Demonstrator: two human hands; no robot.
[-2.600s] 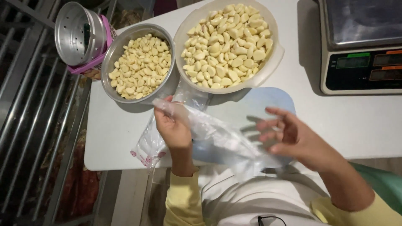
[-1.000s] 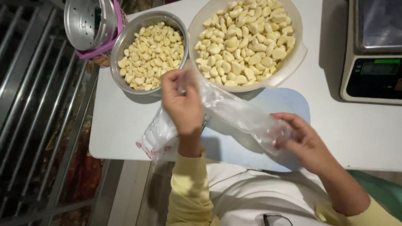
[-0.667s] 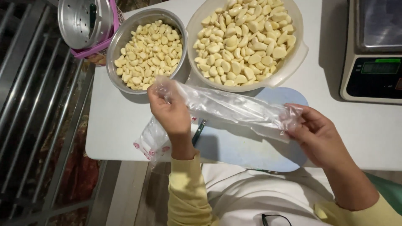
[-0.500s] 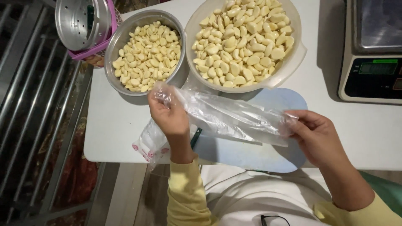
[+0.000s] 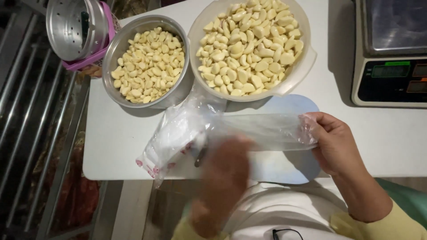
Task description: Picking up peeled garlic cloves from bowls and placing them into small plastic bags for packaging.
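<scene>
My right hand point(image 5: 333, 142) pinches one end of a clear plastic bag point(image 5: 262, 130), which stretches leftward just above the table. My left hand point(image 5: 222, 166) is a blur at the bag's left part, low near the table's front edge; its top shows hazily at the bag, and I cannot tell if it grips it. Beyond the bag stand a steel bowl point(image 5: 116, 46) and a larger white bowl point(image 5: 307, 58), both heaped with peeled garlic cloves point(image 5: 249, 44).
A pile of clear plastic bags point(image 5: 171, 138) lies left of my left hand. A pale blue mat point(image 5: 289, 164) lies under the bag. A weighing scale point(image 5: 391, 53) is at the right. A perforated metal lid point(image 5: 73, 29) rests on a pink container; metal railings point(image 5: 40, 133) run left.
My left hand has dropped from the bag's upper left end toward the table's front edge and is blurred. My right hand still holds the right end, and the bag lies flatter.
</scene>
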